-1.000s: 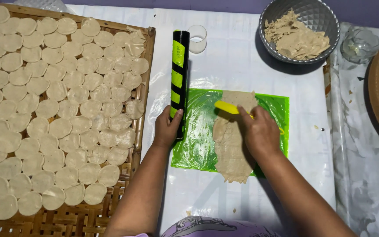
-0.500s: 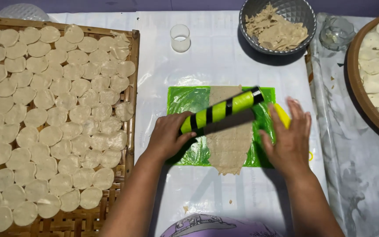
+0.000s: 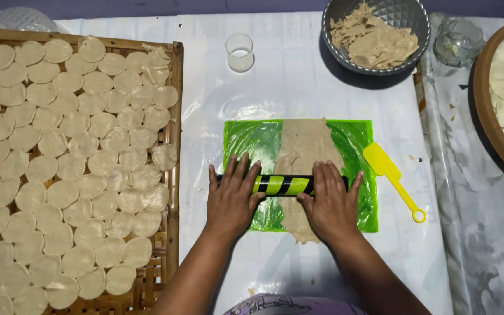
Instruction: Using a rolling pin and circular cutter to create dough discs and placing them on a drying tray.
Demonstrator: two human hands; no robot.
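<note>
From the head view we look straight down on a bench (image 3: 298,87) covered with a white sheet. Near the middle of it lies a bright green plastic sheet (image 3: 249,140), and on that a long strip of pale dough (image 3: 307,146) runs from its far edge to past its near edge. Across the dough lies a rolling pin (image 3: 281,185) striped black and lime green, set parallel to the near edge of the bench. Our left hand (image 3: 231,198) rests flat on the left end of the pin, fingers spread and stretched forward over it; our right hand (image 3: 328,201) lies the same way on the right end, palm down, fingers spread. Neither hand curls around the pin; both press on it from above.

Just beside the right edge of the green sheet lies a yellow spatula (image 3: 389,175), its blade toward the far side and its ringed handle pointing at the near right. Along the left edge of the bench sits a woven bamboo tray (image 3: 173,116) packed with round dough discs (image 3: 59,175) laid in rows. Toward the far edge stands a small clear cup (image 3: 240,52), and at the far right a grey metal bowl (image 3: 403,14) holding dough scraps (image 3: 371,41). Beside it is a small glass dish (image 3: 457,41), and at the right edge a round wooden tray (image 3: 482,111) with more discs
</note>
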